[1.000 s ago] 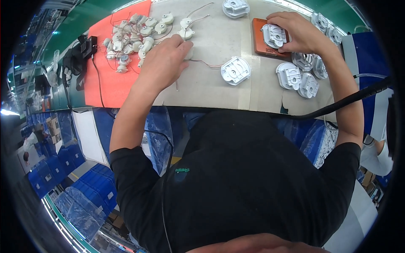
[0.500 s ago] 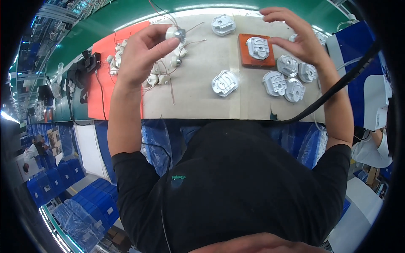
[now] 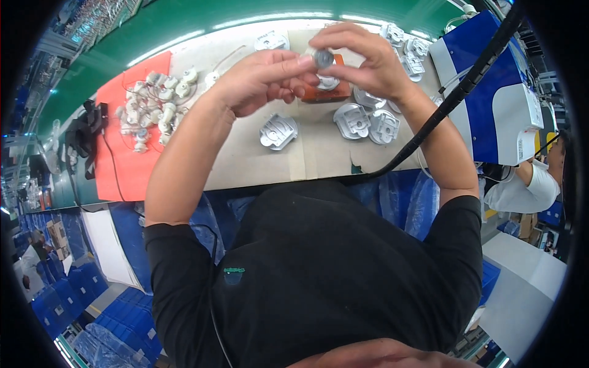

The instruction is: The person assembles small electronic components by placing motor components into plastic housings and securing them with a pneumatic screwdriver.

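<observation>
Pinched a small round part (image 3: 323, 59), pale with a grey metal face, at the fingertips of the left grip (image 3: 261, 80), lower fingers loosely curled, apparently to leave the grey face in plain sight. Had the right grip (image 3: 368, 61) arched around the same part from the right, thumb and forefinger parted to either side, perhaps for steadiness; could not tell firm contact from a near touch at this angle. Held it up over the far side of the desk (image 3: 239, 161), overlapping in view an orange block (image 3: 322, 97) and a half-hidden white housing (image 3: 329, 83) on top, likely raised there for a firm seat within easy reach.

Had loose wired parts (image 3: 147, 104) heaped at the left on a red-orange sheet (image 3: 134, 179), seemingly grouped close to the left arm and marked off by colour from the pale surface. Had a lone housing (image 3: 278, 132) in the near middle, a far housing (image 3: 272, 40) beyond, and a housing cluster (image 3: 352, 121) just right of the block, crowded together, presumably to save room. Worked beside a blue-and-white machine (image 3: 460, 46) at the right, behind a thick black cable (image 3: 453, 101) slanting across the right forearm in view.
</observation>
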The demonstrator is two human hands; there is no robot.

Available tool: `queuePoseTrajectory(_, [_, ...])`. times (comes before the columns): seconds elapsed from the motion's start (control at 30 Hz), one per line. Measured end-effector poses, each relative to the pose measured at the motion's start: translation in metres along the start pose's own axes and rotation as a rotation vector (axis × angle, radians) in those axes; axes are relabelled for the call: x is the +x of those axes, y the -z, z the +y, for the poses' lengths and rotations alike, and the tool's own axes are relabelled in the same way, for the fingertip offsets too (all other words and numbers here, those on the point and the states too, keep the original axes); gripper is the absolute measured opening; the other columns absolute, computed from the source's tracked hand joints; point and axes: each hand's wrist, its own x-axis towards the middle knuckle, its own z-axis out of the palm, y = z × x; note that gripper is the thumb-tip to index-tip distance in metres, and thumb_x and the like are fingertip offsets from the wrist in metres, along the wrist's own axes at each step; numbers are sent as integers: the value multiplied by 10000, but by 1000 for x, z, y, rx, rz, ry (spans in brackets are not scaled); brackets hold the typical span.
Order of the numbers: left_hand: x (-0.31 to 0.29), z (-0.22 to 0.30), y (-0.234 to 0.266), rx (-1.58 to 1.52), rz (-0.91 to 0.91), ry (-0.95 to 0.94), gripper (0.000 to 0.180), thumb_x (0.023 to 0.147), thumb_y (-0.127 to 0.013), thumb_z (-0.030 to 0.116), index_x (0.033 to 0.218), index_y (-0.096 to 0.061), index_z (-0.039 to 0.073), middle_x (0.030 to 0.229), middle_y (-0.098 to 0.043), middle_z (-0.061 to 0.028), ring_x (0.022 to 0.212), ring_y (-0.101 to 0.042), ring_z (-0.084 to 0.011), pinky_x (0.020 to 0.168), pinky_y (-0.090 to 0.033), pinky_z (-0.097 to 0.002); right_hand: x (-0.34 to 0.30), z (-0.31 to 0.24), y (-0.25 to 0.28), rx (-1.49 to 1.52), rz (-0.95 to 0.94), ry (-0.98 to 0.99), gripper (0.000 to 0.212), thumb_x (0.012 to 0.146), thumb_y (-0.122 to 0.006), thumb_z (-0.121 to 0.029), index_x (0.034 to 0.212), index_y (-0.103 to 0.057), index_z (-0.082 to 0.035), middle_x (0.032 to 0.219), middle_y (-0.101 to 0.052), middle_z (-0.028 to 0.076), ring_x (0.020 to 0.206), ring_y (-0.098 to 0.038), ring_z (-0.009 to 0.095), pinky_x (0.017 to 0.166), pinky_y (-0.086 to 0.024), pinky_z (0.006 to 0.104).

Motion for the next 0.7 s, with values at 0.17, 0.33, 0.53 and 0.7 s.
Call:
queuePoseTrajectory(0.17, [18, -17, 19, 818, 300, -195, 530, 851, -777, 395, 1172, -663, -10, 1033, -701, -114, 844, -645, -175, 718, -516, -314, -21, 28, 16, 6, -100, -433, 333, 865, -780, -153, 1179, -699, -75, 1029, -670, 30, 905, -634, 136, 851, -540, 276])
queuePoseTrajectory(0.33, [34, -34, 12, 1342, 344, -319, 468, 804, -793, 229, 1207, -648, 40, 1011, -657, -86, 844, -625, -229, 778, -516, -353, -28, 31, 9, 15, -219, -524, 305, 870, -780, -186, 1138, -700, -62, 1002, -700, 22, 881, -646, 112, 808, -535, 259])
queuePoseTrajectory(0.53, [52, -38, 12, 1373, 353, -306, 437, 802, -787, 210, 1185, -662, 43, 1008, -655, -120, 887, -647, -284, 810, -518, -388, -25, 27, 5, -40, -223, -530, 269, 858, -765, -171, 1072, -699, -22, 962, -724, 82, 869, -697, 175, 804, -561, 302])
queuePoseTrajectory(0.7, [55, -40, 17, 1342, 319, -355, 414, 804, -782, 224, 1151, -676, 23, 988, -656, -139, 889, -658, -291, 814, -523, -386, -17, 22, 4, -169, -285, -440, 268, 835, -757, -178, 1044, -687, -25, 941, -710, 108, 872, -682, 250, 808, -547, 356])
